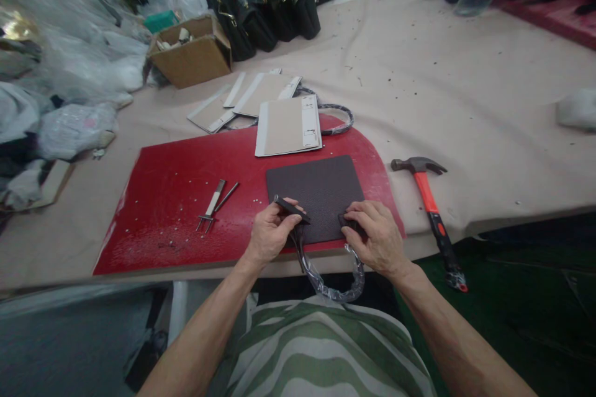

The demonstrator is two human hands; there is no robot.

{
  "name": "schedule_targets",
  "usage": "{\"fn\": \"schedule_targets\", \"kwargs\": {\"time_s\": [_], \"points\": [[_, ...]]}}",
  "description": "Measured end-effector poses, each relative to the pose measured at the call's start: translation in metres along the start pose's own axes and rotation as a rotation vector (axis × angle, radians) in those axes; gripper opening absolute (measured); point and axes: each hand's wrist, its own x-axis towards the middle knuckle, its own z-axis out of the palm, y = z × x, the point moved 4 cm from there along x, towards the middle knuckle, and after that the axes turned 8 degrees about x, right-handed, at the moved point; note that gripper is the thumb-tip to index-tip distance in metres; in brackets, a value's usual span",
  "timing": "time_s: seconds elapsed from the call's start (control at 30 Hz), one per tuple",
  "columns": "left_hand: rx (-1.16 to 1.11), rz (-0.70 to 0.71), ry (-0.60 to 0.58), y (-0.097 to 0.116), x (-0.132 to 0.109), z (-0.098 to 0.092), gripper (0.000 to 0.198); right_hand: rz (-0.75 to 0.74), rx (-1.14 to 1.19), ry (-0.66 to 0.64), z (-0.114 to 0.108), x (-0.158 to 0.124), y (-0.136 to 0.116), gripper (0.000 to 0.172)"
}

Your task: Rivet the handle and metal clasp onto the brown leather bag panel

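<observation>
A dark brown leather panel (316, 186) lies on the red board (172, 180) in front of me. At its near left part, my left hand (272, 229) pinches the dark tab at one end of a bag handle (333, 290), the tab tilted up off the panel. My right hand (375, 232) has its fingers closed on the other end tab, at the panel's near right edge. Clear plastic wraps the handle, which loops over the table edge towards me. Fingers partly hide both tabs.
Left on the board lie a pronged punch (213, 205) and a thin metal rod (226, 196). A claw hammer (431, 211) rests at the right, its grip past the table edge. Behind are stacked panels (286, 127), a cardboard box (193, 53) and black bags (279, 12).
</observation>
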Motion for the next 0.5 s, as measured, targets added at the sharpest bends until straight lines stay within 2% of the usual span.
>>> {"fn": "schedule_targets", "kwargs": {"time_s": [0.17,0.5], "points": [[0.109,0.096,0.001,0.006,-0.004,0.0,0.019,0.0,-0.001,-0.008,0.002,0.0,0.001,0.01],[0.299,0.187,0.004,0.016,-0.009,0.004,0.013,-0.002,-0.004,-0.01,0.0,0.001,0.0,0.01]]}}
